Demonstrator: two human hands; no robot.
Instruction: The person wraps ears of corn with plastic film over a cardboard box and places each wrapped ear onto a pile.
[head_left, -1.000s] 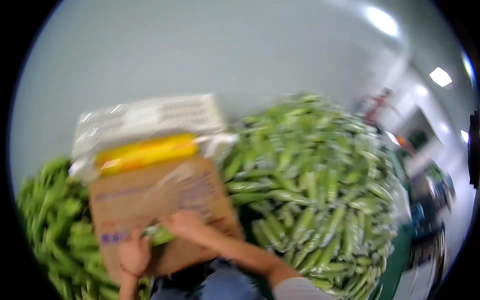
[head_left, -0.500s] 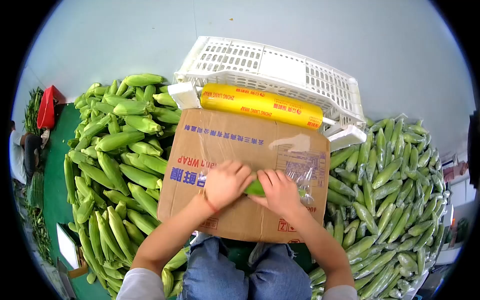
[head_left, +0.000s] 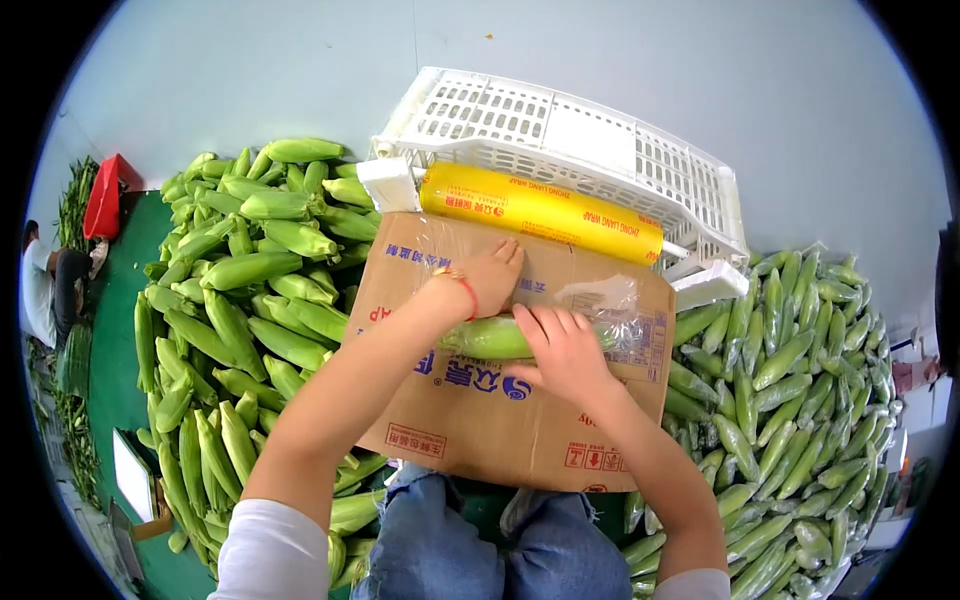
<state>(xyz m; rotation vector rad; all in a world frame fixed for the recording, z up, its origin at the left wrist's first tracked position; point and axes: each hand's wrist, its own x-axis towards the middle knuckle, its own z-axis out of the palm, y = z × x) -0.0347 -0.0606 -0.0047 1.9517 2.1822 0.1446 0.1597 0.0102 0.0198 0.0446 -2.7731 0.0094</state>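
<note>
An ear of corn (head_left: 490,339) in its green husk lies crosswise on the cardboard box (head_left: 420,400), with clear plastic film bunched at its right end. My right hand (head_left: 565,352) is closed over the corn, fingers on the far side and thumb on the near side. Beyond the corn, my left hand (head_left: 490,280) lies flat on the film-covered cardboard with its fingers stretched toward the yellow roll of wrap (head_left: 540,210). My left forearm covers the corn's left end. The roll sits on a rod between white end blocks at the box's far edge.
A heap of unwrapped corn (head_left: 240,270) lies to the left, and film-wrapped corn (head_left: 780,400) is piled to the right. Behind the roll stands a white plastic crate (head_left: 560,125). Far left are a red bin (head_left: 103,205) and another person (head_left: 45,285).
My left hand has moved away from the corn toward the roll, and its fingers have straightened. My right hand and the corn have shifted farther up the box. The roll's printing has turned.
</note>
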